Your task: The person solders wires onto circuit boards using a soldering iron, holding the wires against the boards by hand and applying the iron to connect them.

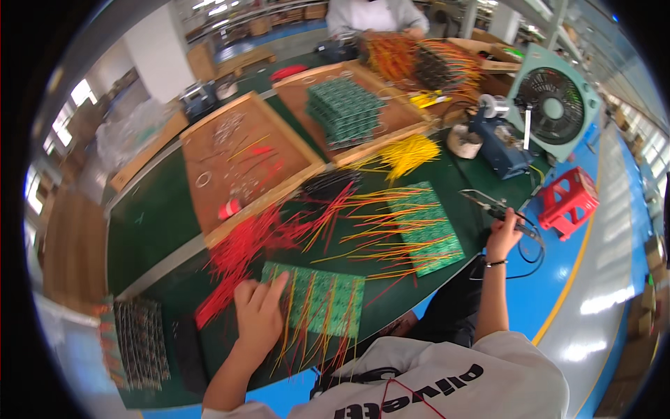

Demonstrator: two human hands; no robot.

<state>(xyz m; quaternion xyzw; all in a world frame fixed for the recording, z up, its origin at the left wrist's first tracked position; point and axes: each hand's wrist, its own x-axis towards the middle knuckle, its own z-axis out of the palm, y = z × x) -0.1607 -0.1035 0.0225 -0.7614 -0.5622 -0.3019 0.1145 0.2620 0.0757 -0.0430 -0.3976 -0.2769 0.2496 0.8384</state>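
Observation:
My left hand [259, 311] is at the left edge of a green circuit board panel [319, 285], its fingers bent over the edge and gripping it. Red and yellow wires run across this panel and hang over its near side. In my right hand [504, 237] is a soldering iron [492, 207], its tip pointing left, away from both panels. A second green circuit board panel [441, 257] lies between my hands, farther up the table. Its yellow and red wires stick out to the left.
Piles of red wires [241, 251], black wires [328, 185] and yellow wires [412, 155] lie beyond the panels. Wooden trays [244, 157], one with stacked boards [342, 112], stand farther off. At right are a fan [551, 105], a blue machine [499, 150] and a red stool [569, 202]. A person [377, 15] sits opposite.

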